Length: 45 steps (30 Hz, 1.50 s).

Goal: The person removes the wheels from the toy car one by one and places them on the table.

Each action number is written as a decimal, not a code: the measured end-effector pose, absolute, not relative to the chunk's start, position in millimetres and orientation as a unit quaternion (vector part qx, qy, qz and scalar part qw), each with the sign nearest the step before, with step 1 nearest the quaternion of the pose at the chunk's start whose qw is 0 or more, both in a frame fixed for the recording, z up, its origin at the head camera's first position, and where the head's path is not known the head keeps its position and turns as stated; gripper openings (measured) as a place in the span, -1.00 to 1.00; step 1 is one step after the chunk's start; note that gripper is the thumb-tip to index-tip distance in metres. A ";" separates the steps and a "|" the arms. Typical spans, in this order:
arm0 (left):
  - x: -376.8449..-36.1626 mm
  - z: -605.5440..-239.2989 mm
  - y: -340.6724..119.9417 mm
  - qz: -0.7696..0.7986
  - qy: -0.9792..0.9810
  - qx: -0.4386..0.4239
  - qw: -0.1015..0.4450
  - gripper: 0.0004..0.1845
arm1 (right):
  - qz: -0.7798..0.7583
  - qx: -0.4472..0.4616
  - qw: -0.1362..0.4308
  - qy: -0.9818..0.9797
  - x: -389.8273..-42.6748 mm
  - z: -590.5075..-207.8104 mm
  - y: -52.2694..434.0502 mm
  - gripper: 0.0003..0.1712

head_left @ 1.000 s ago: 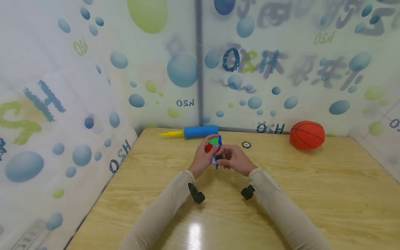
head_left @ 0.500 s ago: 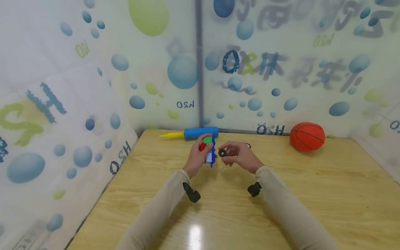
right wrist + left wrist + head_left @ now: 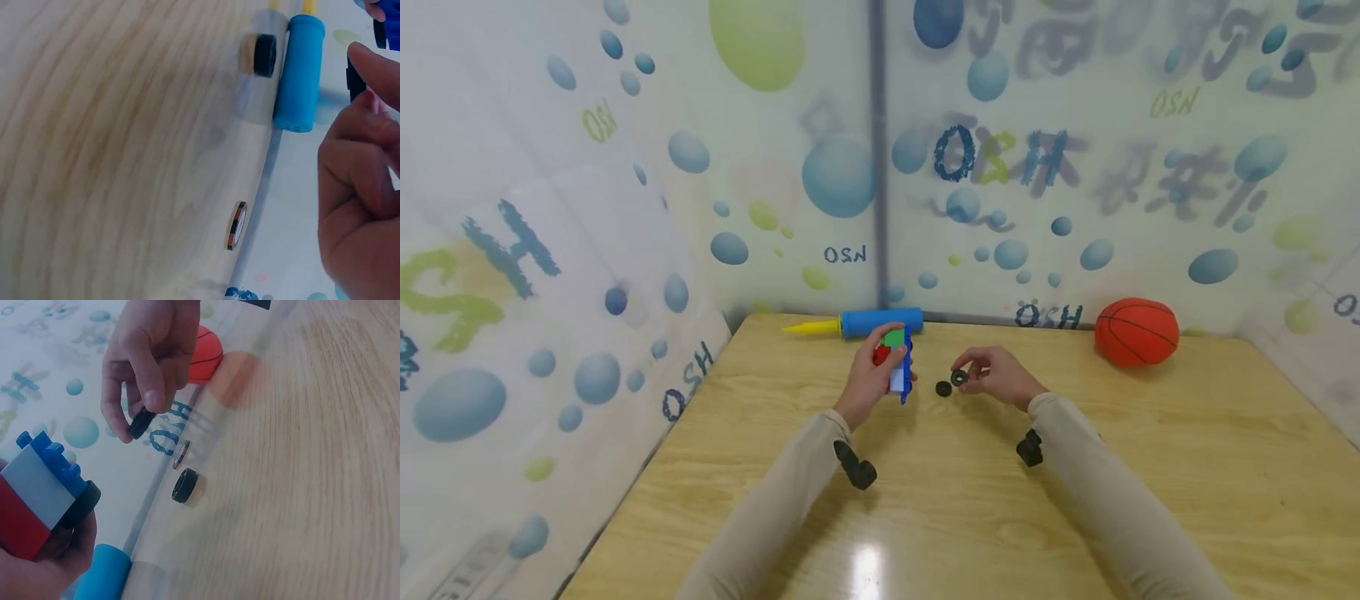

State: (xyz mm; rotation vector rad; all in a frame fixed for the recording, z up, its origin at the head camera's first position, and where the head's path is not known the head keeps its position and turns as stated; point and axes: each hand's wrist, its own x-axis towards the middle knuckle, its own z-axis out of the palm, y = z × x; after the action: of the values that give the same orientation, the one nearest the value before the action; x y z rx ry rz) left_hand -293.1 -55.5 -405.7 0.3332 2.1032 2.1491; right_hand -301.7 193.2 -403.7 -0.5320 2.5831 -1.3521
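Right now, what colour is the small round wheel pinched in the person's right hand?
Black. The small round wheel pinched by the right hand shows best in the left wrist view.

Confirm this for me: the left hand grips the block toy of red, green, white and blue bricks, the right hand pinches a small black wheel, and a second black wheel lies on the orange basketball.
One detail is wrong. The second black wheel lies on the wooden table, not on the orange basketball, as the left wrist view shows. The left hand does grip the block toy, and the right hand does pinch a small black wheel.
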 end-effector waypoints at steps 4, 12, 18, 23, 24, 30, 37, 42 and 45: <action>-290.8 -407.5 -55.0 0.713 0.691 0.103 0.063 -0.55 | -0.395 -0.172 0.092 0.898 -306.3 -408.7 194.3 -0.65; -291.3 -406.7 -54.3 0.716 0.686 0.111 0.064 -0.56 | -0.324 -0.164 0.117 0.924 -316.4 -407.6 193.1 -0.65; -291.7 -406.1 -54.5 0.716 0.685 0.120 0.066 -0.53 | -0.334 -0.152 0.128 0.921 -319.4 -411.0 191.3 -0.64; -291.2 -408.6 -53.5 0.717 0.684 0.117 0.071 -0.56 | -0.340 -0.147 0.126 0.920 -323.2 -416.5 189.4 -0.65; -291.0 -408.7 -52.9 0.717 0.684 0.117 0.072 -0.57 | -0.339 -0.144 0.124 0.921 -324.0 -417.7 189.1 -0.66; -288.8 -407.9 -52.3 0.715 0.684 0.123 0.070 -0.58 | -0.332 -0.129 0.123 0.926 -326.2 -420.7 187.0 -0.67; -289.7 -408.0 -51.7 0.717 0.682 0.127 0.074 -0.58 | -0.323 -0.130 0.124 0.929 -323.6 -419.8 188.4 -0.60; -290.3 -408.1 -51.3 0.720 0.680 0.123 0.070 -0.59 | -0.323 -0.139 0.121 0.928 -319.8 -412.2 190.1 -0.51; -290.2 -408.2 -50.8 0.722 0.679 0.116 0.069 -0.60 | -0.322 -0.148 0.114 0.928 -316.3 -404.8 190.6 -0.50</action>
State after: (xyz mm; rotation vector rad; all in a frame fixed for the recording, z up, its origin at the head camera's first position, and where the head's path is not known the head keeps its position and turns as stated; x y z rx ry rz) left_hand -290.2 -50.8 -408.2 0.3491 2.0427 2.1728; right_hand -316.3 190.6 -404.8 -0.4342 2.7217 -0.9451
